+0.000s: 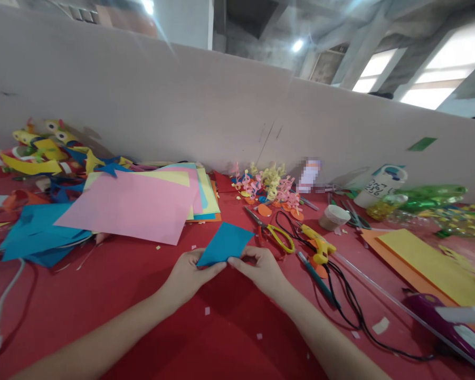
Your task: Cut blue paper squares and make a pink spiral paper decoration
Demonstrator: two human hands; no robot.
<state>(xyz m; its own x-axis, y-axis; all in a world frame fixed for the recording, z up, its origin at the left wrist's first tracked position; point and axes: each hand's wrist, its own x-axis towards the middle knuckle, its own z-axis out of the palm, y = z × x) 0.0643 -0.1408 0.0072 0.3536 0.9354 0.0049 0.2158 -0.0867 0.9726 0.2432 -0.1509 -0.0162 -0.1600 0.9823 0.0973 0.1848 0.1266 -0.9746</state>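
Note:
A small piece of blue paper (226, 243) is held up between my two hands, above the red table. My left hand (188, 272) pinches its lower left edge, thumb in front and fingers behind. On the lower right edge, my right hand (263, 269) grips it the same way. Just beyond the paper lie scissors with yellow handles (279, 237), close to my right hand. A large pink sheet (134, 206) tops a stack of coloured paper, past my left hand.
To the right are a yellow glue gun (319, 245) with a black cord, a teal pen (319, 279), a paper cup (334, 217) and yellow sheets (439, 264). Curled paper pieces (275, 184) stand by the white partition (162, 105). Blue scraps (43, 232) and a white cable (2, 311) lie left.

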